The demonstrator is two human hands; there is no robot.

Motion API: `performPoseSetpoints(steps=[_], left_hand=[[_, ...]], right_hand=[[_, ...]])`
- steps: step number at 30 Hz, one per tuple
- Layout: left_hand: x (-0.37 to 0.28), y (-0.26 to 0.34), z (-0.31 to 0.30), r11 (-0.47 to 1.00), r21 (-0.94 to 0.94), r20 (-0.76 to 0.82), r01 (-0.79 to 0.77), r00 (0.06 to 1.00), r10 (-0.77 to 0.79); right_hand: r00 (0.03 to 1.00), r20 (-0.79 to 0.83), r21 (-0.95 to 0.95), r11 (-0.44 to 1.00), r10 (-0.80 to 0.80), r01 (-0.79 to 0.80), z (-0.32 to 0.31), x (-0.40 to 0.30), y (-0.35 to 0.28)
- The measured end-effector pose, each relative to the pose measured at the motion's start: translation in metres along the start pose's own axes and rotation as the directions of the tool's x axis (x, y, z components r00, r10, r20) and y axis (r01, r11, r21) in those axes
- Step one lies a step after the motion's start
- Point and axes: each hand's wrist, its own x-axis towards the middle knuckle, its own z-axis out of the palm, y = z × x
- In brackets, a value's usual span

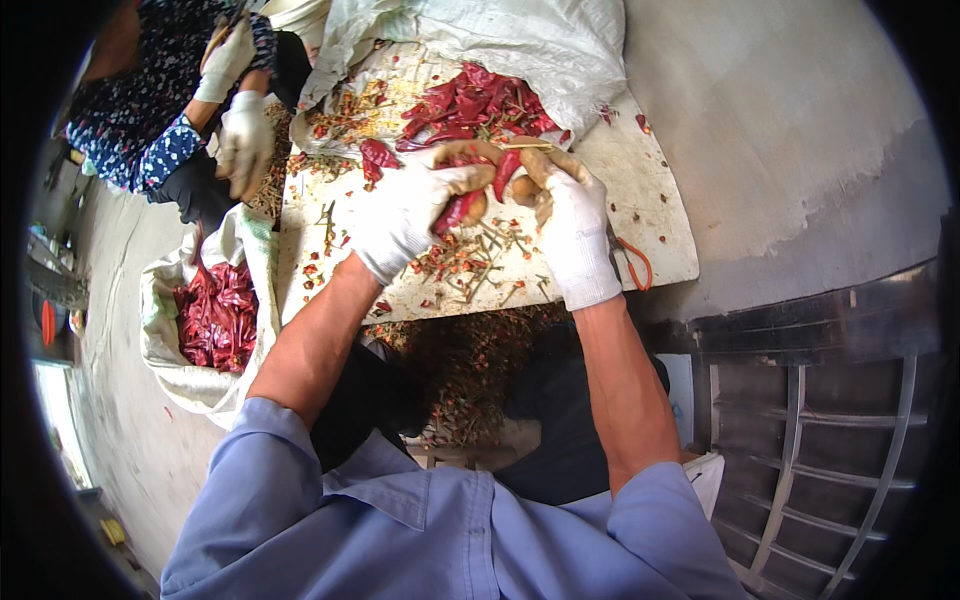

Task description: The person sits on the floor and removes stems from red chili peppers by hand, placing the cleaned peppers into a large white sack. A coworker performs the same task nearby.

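My left hand (pixel 420 195), in a white glove with stained fingers, is closed around several dried red chili peppers (pixel 456 214). Close beside it my right hand (pixel 566 202), gloved alike, has its fingertips at a single red chili pepper (pixel 507 174) between the two hands. A thin stem lies over the tops of the right fingers. Beyond both hands a heap of red chili peppers (pixel 480 101) spills from a white woven sack (pixel 510 34) onto the board. Cut stems and caps (pixel 472 266) are scattered below my hands. Orange-handled scissors or snips (pixel 637 264) lie partly hidden by my right wrist.
The pale board (pixel 645 195) has a wall on its right. An open woven sack (pixel 169 360) of red peppers stands at the left. A co-worker's gloved hands (pixel 246 142) are at the upper left. Stem waste (pixel 472 382) lies below the board's near edge.
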Motion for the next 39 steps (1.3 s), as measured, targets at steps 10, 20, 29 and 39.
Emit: performPoseSetpoints(steps=[10, 20, 29, 39], left_hand=[[-0.01, 0.002, 0.018, 0.997, -0.041, -0.014, 0.07, 0.997, -0.071], [-0.007, -0.008, -0.014, 0.849, 0.425, 0.237, -0.314, 0.944, 0.23], [-0.021, 0.028, -0.069, 0.869, 0.437, 0.182, -0.231, 0.969, 0.166], [-0.158, 0.017, -0.28, 0.462, 0.852, -0.367, 0.247, 0.911, 0.189]], right_hand=[[0.926, 0.106, -0.287, 0.881, -0.362, 0.377, 0.01, -0.003, 0.009], [0.984, 0.144, -0.256, 0.956, -0.109, 0.143, -0.007, 0.01, 0.008], [0.946, 0.324, -0.528, 0.828, -0.007, 0.187, -0.006, 0.001, 0.001], [0.882, 0.466, -0.873, 0.202, 0.072, 0.445, -0.015, -0.004, 0.013]])
